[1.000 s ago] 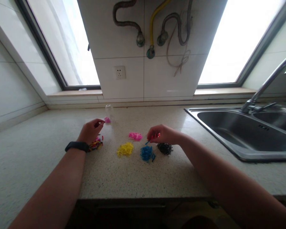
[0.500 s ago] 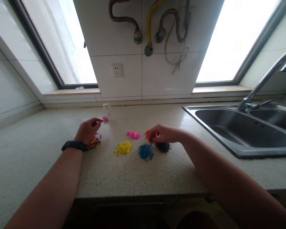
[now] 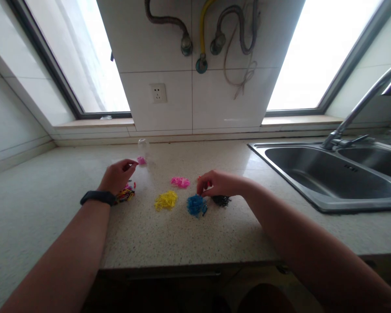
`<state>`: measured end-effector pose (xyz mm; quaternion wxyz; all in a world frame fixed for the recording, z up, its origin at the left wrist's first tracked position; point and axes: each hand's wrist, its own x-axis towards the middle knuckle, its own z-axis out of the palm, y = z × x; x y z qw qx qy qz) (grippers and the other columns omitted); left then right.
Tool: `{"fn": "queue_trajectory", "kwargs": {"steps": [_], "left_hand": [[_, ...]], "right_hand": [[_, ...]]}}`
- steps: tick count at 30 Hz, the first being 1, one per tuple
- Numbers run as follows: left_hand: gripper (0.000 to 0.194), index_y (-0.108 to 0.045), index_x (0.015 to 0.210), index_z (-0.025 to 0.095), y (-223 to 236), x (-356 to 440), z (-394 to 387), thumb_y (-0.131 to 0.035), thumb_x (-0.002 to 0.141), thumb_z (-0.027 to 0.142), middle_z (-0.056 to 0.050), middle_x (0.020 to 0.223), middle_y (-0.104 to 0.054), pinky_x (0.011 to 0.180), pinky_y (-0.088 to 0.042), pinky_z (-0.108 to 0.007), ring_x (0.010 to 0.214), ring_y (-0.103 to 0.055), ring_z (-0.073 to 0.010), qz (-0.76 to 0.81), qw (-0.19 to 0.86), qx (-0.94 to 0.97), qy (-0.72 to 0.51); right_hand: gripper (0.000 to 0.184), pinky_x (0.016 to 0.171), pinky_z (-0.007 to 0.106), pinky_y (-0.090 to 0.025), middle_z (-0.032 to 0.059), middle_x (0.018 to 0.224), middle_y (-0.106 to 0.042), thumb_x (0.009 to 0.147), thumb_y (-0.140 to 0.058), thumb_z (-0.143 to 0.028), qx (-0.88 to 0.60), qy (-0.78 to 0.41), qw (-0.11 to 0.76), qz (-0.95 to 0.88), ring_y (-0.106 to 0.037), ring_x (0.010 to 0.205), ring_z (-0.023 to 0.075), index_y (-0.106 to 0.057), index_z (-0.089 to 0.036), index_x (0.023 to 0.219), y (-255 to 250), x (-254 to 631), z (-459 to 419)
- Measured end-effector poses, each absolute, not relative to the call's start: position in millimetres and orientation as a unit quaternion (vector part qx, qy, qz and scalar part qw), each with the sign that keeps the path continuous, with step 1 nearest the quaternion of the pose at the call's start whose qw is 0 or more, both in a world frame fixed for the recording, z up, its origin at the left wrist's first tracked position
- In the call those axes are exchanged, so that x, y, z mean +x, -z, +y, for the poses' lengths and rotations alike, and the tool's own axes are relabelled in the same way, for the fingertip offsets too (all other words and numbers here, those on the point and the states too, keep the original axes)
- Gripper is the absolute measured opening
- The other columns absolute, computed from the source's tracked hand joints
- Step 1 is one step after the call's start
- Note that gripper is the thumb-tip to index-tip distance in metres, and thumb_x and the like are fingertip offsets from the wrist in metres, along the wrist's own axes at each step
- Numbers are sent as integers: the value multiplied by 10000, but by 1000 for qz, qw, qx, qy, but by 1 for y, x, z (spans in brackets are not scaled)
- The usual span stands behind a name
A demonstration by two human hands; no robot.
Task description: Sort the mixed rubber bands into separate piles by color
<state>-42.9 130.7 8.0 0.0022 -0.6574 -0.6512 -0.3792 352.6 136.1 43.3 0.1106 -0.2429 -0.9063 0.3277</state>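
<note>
My left hand [image 3: 118,174] is pinched at thumb and forefinger, over a mixed pile of small coloured bands [image 3: 126,194]. Its fingertips come close to a small pink clump [image 3: 141,160] by a clear cup [image 3: 144,148]; whether they touch or hold anything is too small to tell. My right hand [image 3: 211,182] has its fingers drawn together at the top edge of a blue pile of bands [image 3: 196,205]. What lies between those fingertips is hidden. Behind that hand, a red pile is mostly covered, and a black pile [image 3: 221,200] shows below it.
A yellow pile [image 3: 166,200] and a pink pile [image 3: 180,182] lie on the speckled counter [image 3: 143,243] between my hands. To the right is a steel sink [image 3: 326,204] with a faucet [image 3: 348,124]. The tiled wall [image 3: 163,117] rises behind.
My right hand has shifted slightly left and down onto the blue pile's edge, covering more of the red pile. The left hand keeps its pinch; the whole view has shifted slightly.
</note>
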Motion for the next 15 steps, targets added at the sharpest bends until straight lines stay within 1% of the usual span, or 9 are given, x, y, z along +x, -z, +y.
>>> {"fn": "queue_trajectory", "kwargs": {"steps": [2,4,11,15], "left_hand": [[360,-741,984,188,-8,-42,130,-540,862,461,0,665,-643,557,-383,-234,587,-553,-144,-650,0,-657,381],[358,-741,978,189,-9,-42,130,-540,863,462,1,657,-636,545,-374,-232,573,-539,-139,-651,3,-657,380],[381,-743,984,181,-9,-40,129,-533,862,474,3,635,-627,542,-371,-234,552,-514,-136,-653,3,-658,375],[403,-744,996,177,-11,-38,128,-529,860,490,-7,658,-643,546,-373,-239,568,-528,-143,-660,1,-653,370]], "right_hand": [[118,732,244,-451,19,850,-719,802,-714,-186,-237,-332,122,-905,-597,782,126,-750,-172,913,-45,353,135],[115,735,244,-453,20,862,-723,796,-726,-190,-230,-336,115,-906,-598,789,126,-750,-172,907,-48,354,134],[124,681,222,-456,5,807,-714,749,-760,-147,-224,-337,15,-914,-601,753,114,-763,-177,870,-57,348,123],[134,688,229,-463,8,814,-709,753,-744,-126,-226,-304,21,-925,-609,756,121,-763,-189,870,-58,344,118]]}}
